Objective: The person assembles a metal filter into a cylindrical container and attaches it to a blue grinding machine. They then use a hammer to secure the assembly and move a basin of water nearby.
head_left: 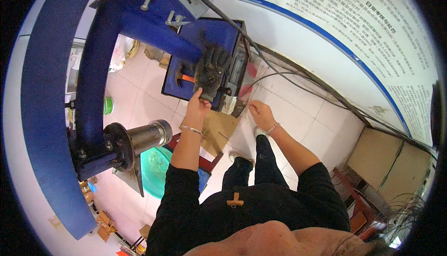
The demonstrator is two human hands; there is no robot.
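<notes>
While the left hand [200, 105] has thumb and fingers closed on the cuff of a dark, worn glove [212, 72], which lies over the blue tray [173, 72], the right hand [261, 114] is well apart to the glove's lower right, its fingers curled together, though I cannot tell whether they pinch anything. Just left of the glove lies a hammer [184, 77] with an orange handle, and below the glove is a brown cardboard sheet [219, 132]. Farther out, to the glove's lower left, are a metal cylinder [150, 136] and, beneath that, a green basin [156, 174].
</notes>
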